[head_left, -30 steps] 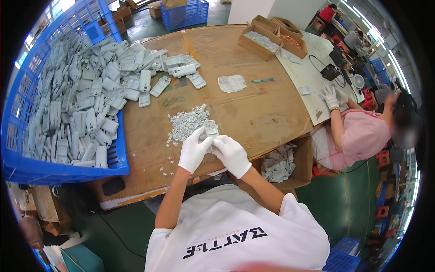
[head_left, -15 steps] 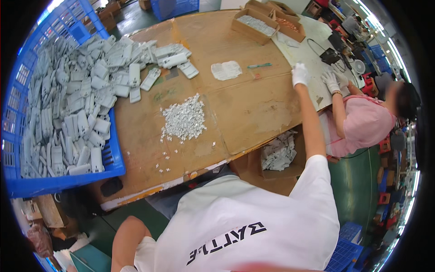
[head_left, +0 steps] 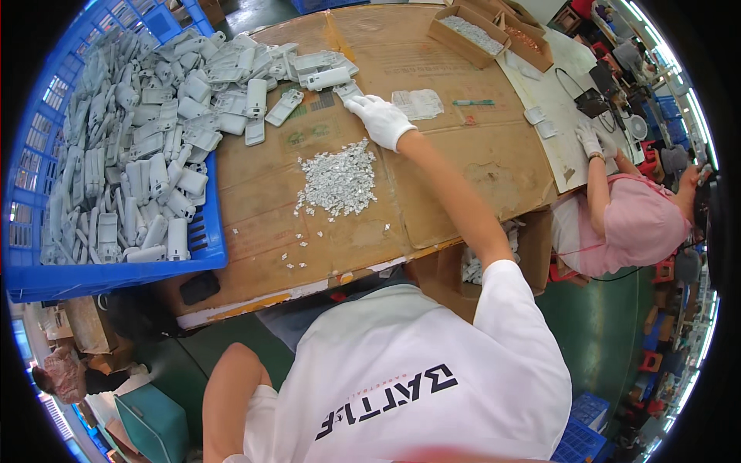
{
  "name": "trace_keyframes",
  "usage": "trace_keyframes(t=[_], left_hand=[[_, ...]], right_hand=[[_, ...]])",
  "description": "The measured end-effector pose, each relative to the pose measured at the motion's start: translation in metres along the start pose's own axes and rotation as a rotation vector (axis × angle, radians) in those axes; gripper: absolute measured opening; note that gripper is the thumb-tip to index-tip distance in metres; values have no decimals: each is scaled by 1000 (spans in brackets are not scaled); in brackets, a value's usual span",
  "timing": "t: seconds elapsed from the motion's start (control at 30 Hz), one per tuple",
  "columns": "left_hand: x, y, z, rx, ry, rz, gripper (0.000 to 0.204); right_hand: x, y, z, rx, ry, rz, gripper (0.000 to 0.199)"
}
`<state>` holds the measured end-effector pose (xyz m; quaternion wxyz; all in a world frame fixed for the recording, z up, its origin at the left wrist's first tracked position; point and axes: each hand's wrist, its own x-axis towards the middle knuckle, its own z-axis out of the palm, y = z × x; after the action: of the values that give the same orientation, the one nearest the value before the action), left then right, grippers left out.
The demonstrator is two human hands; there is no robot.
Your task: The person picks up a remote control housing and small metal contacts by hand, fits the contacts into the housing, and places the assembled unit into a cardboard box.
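Note:
My right hand point(head_left: 378, 122), in a white glove, reaches over the cardboard-covered table with its fingers stretched out. Its fingertips touch or overlap the near edge of a pale grey plastic housing point(head_left: 348, 89); the glove hides part of the contact. Another long pale housing point(head_left: 328, 78) lies just beyond. More of these housings point(head_left: 166, 116) fill a blue crate at the left and spill onto the table. Below the hand is a heap of small silvery pieces point(head_left: 340, 179). Of my left arm only the bent elbow point(head_left: 235, 378) shows; the hand is outside the picture.
A blue crate point(head_left: 116, 279) borders the left. A creased paper point(head_left: 417, 104) and a green pen point(head_left: 472, 103) lie right of my hand. Two pale pieces point(head_left: 540, 122) rest on the white tabletop beside a gloved co-worker point(head_left: 633, 216). Cartons point(head_left: 467, 35) of small parts stand far right.
My right hand has swung left from the white tabletop to the housings by the crate. Two pale pieces now show near where it was. The whole view has shifted slightly.

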<state>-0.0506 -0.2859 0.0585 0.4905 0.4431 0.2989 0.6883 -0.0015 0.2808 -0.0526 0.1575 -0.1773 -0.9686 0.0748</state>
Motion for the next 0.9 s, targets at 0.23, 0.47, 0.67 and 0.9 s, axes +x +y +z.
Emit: trace_keyframes(t=[0.23,0.47,0.67,0.9], left_hand=[[-14,-9,-12,-198,-212,-56,21],[-5,-30,-14,-377,-433,-69,27],[178,-74,-66,-512,-597,-74,33],[157,-137,-59,-420,521,-325,66]], right_hand=[[-21,4,-26,-166,-73,52,37],[-17,1,-50,204,-161,126,19],[-42,10,-51,603,86,471,21],[-94,-165,-73,233,261,-75,18]])
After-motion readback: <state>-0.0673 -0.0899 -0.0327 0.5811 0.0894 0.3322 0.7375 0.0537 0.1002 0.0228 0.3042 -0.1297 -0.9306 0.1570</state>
